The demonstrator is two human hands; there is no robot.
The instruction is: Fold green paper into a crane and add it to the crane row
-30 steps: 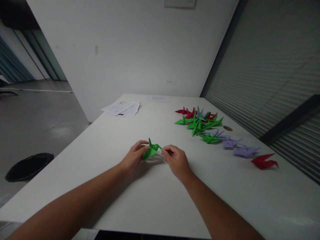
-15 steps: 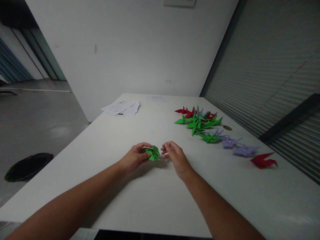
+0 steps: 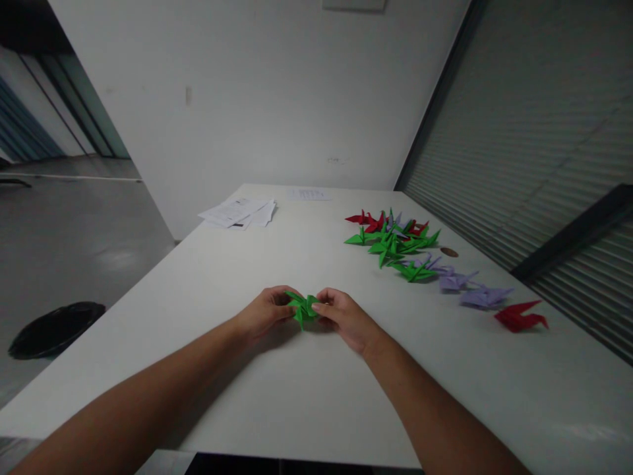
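A green paper crane [image 3: 302, 309] is held just over the middle of the white table [image 3: 237, 382]. My left hand [image 3: 264, 313] pinches its left side between thumb and fingers. On the opposite side, my right hand [image 3: 345, 316] grips the right wing, thumb toward me and fingers behind. The crane's folds spread between the two hands, and one thin point hangs down toward me. Parts of it are hidden behind my fingertips.
Green, red and purple paper cranes [image 3: 390, 245] crowd the table's right side, trailing to a red crane [image 3: 520, 317] nearer me. Loose printed sheets [image 3: 238, 212] lie at the back left. Blinds [image 3: 534, 125] border the right edge; a black-lined bin [image 3: 57, 330] stands on the floor at left.
My right hand has moved left and closed on the crane, where it was apart from it before. The crane has turned in my left hand, and its wings sit differently.
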